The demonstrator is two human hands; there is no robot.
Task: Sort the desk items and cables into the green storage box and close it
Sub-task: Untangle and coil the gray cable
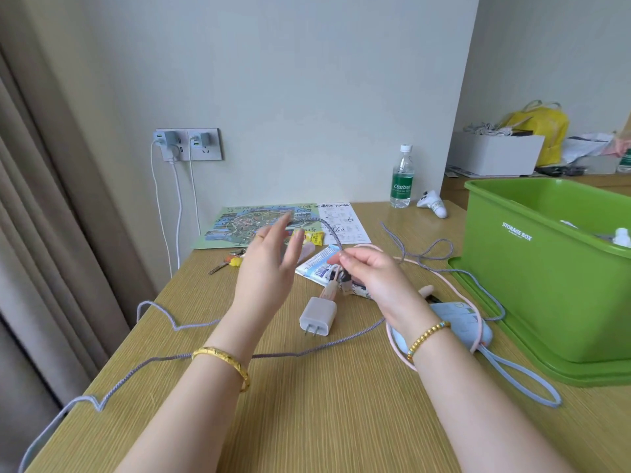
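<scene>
A long braided grey cable [300, 353] snakes in loose kinks across the wood-grain desk [341, 421], one stretch arching up to the right hand [367, 271], whose thumb and fingertips pinch it near its end, above a white square plug adapter [317, 317] lying flat with its two prongs pointing toward the person. A smooth pink cable [454, 285] curves behind that wrist, over a pale blue rounded device [454, 319] with a blue cord loop [526, 384]. The left hand [273, 264] is raised with fingers straight and spread, palm turned right, holding nothing; the cable's arch seems to pass just by its fingertips, though contact is hard to judge. The glossy green storage box [546, 274] stands open at the right on its flat lid [478, 302], with white items inside. Further back lie a printed map [239, 227], a paper sheet [345, 223], keys [228, 262], and an upright plastic water bottle [403, 179].
</scene>
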